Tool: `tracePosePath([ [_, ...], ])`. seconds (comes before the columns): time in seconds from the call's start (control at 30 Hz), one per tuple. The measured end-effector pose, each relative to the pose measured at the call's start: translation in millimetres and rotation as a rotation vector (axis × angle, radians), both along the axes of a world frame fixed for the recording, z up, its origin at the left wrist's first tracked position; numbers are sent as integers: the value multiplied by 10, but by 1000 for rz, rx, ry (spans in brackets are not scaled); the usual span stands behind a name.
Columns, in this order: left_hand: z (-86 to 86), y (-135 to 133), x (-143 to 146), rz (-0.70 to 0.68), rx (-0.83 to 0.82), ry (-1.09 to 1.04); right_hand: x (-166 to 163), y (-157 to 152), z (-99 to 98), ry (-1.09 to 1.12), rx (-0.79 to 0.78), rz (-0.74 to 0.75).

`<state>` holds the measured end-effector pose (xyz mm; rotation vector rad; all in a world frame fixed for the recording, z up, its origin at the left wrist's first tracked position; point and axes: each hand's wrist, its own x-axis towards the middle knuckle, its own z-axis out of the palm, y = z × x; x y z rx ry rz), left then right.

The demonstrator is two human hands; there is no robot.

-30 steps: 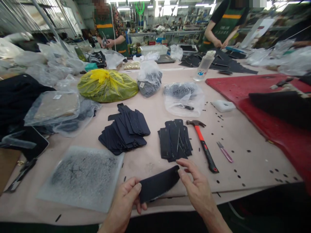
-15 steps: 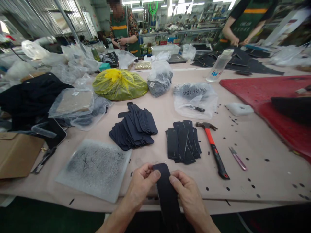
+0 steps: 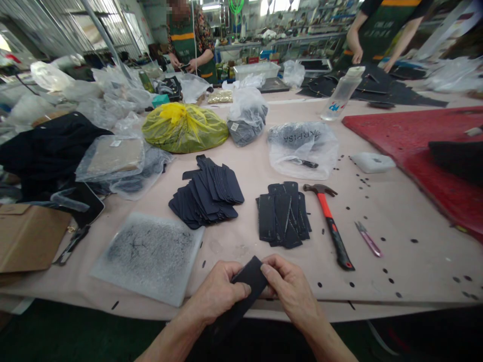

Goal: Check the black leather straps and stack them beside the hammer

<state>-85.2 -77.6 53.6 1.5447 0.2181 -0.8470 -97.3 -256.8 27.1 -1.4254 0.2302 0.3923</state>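
Observation:
A dark strip of leather-like material is gripped at the table's front edge, slanting from lower left to upper right. My left hand is closed on its middle, thumb on top. At its upper right end, my right hand pinches the corner between thumb and fingers. Beyond my hands lies a pile of dark strips, and left of it a fanned stack of dark rounded pieces. A claw hammer with a red and black handle rests to the right.
A translucent cutting slab lies at left, near a cardboard box. Pink-handled thread snips lie right of the hammer. Farther back are a yellow bag, a clear bottle and a red board. Two people stand across the table.
The strip has turned from nearly upright to a slant, its far end now square instead of rounded. My left hand has slid along to its middle; my right hand has moved to the end corner.

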Motion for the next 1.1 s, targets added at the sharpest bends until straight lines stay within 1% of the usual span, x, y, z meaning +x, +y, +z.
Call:
tracePosePath([
  [0.1, -26, -6, -14, 21, -186, 100, -16, -14, -34, 104, 104, -5],
  [0.2, -64, -9, -26, 44, -319, 169, -65, 50, -83, 189, 289, -72],
  [0.27, -79, -9, -39, 52, -351, 173, -102, 105, -110, 228, 415, -100],
  [0.37, -107, -9, -71, 57, -394, 149, -159, 175, -157, 326, 583, -100],
  [0.43, -133, -10, -94, 57, -419, 134, -195, 208, -202, 374, 633, -84],
  [0.53, -155, -3, -115, 39, -450, 119, -229, 227, -251, 391, 642, -50],
  [0.6, -144, 15, -116, 7, -459, 93, -232, 213, -234, 325, 552, -57],
  [0.63, -133, 27, -114, -6, -451, 80, -229, 197, -205, 257, 451, -72],
  [0.7, -107, 58, -107, -22, -404, 66, -219, 152, -113, 74, 143, -85],
  [0.77, -83, 88, -98, -28, -351, 55, -209, 102, 4, -127, -164, -35],
  [0.8, -72, 99, -92, -34, -329, 44, -206, 79, 62, -221, -275, 15],
  [0.83, -60, 108, -86, -45, -307, 29, -207, 59, 115, -302, -350, 77],
  [0.9, -34, 118, -70, -72, -262, 0, -219, 36, 199, -420, -425, 183],
  [0.97, -7, 124, -53, -96, -227, -12, -244, 33, 244, -502, -477, 235],
  [1.1, 17, 139, -38, -129, -166, -36, -300, 74, 236, -642, -550, 215],
])
